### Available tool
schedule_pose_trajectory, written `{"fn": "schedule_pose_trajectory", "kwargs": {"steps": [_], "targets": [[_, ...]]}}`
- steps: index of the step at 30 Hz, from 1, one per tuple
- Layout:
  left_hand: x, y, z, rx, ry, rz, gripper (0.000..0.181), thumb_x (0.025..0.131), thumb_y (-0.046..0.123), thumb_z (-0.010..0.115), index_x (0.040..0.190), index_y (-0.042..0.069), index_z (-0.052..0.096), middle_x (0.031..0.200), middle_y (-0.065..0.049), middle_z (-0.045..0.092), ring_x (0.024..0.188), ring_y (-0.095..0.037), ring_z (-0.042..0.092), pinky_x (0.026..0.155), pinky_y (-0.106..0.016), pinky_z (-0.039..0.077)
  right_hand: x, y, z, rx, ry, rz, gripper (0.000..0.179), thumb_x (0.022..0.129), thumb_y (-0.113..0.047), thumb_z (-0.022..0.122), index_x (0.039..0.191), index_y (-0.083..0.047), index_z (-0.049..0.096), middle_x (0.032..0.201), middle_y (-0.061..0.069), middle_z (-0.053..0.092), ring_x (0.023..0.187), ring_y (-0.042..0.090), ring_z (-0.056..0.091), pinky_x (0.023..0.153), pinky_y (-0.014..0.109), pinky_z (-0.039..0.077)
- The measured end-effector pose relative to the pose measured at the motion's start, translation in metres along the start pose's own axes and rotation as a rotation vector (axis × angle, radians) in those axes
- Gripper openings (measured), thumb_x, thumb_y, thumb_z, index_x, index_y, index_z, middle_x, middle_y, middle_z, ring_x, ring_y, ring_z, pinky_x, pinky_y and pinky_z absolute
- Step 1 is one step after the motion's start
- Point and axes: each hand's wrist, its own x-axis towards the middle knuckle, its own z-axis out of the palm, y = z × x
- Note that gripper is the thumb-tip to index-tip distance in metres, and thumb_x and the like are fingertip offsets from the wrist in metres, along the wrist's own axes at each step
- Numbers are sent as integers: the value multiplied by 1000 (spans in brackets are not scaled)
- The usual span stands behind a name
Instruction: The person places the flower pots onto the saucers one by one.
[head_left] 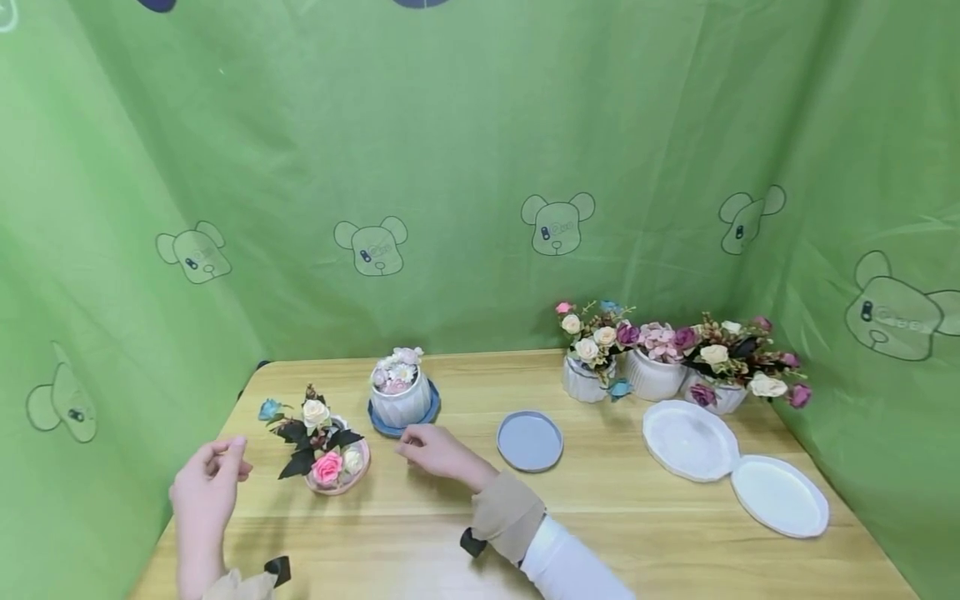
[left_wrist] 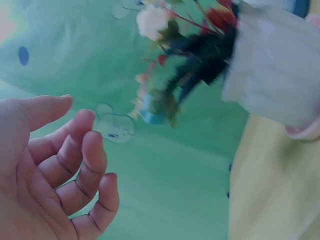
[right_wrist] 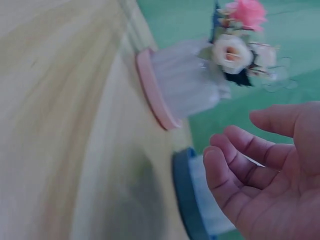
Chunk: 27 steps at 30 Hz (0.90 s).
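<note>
Nearest us, the left hand [head_left: 206, 483] is off to the side of the pink-tray pot, fingers loosely bent, nothing in them. Right hand [head_left: 438, 454] same finger state, nothing gripped, just beside the dark blue tray [head_left: 433, 407]; we can't tell if it touches. Left-front on the table [head_left: 420, 550]: a white pot [right_wrist: 185, 80] of roses with dark leaves, upright on a pink tray [right_wrist: 152, 92]. Behind it, to the right, a white ribbed pot [head_left: 401, 407] of small pale blooms on the dark blue tray. We'd judge the pots rigid, fairly light, smooth enough to slip, maybe brittle; hold them round the body, not by the flowers, which look soft and easily bent. Trays: thin and stiff, take them by the rim. Right of there, one grey-blue round tray [head_left: 529, 442]; further right, two white trays [head_left: 780, 497], edges meeting or nearly so. Far right, three flower pots [head_left: 654, 375] in a row before the green curtain [head_left: 450, 125]. Our count: five pots, five trays, two of those under pots.
</note>
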Motion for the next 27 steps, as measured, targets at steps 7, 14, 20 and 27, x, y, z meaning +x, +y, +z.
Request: {"fn": "schedule_pose_trajectory", "kwargs": {"steps": [7, 14, 20, 27], "targets": [[-11, 23, -2, -92, 88, 3, 39, 97, 45, 54, 108, 10, 67, 62, 23, 61, 59, 9, 56, 60, -11, 42, -25, 2, -36, -117, 76, -60, 16, 98, -24, 56, 93, -11, 64, 82, -1, 64, 72, 8, 52, 65, 22, 47], [-23, 43, 11, -168, 96, 143, 28, 96, 31, 61, 100, 4, 67, 58, 25, 58, 56, 10, 55, 53, -11, 43, -51, 10, -67, -142, 173, -49, 14, 98, -22, 56, 94, -11, 63, 83, 0, 64, 73, 9, 53, 67, 23, 49], [-29, 58, 29, -190, 37, 236, 20, 94, 23, 65, 98, 5, 69, 61, 15, 62, 57, 4, 57, 52, -13, 47, -66, 19, -90, -111, 286, 0, 14, 98, -22, 57, 97, -11, 64, 87, 0, 66, 78, 9, 56, 72, 25, 49], [-35, 77, 50, -236, -65, 303, 18, 94, 22, 65, 99, 5, 69, 69, -4, 67, 60, -5, 63, 59, -14, 53, -79, 33, -114, 10, 364, 66, 17, 98, -19, 57, 103, -5, 64, 87, 10, 66, 74, 23, 63, 61, 20, 51]]}}
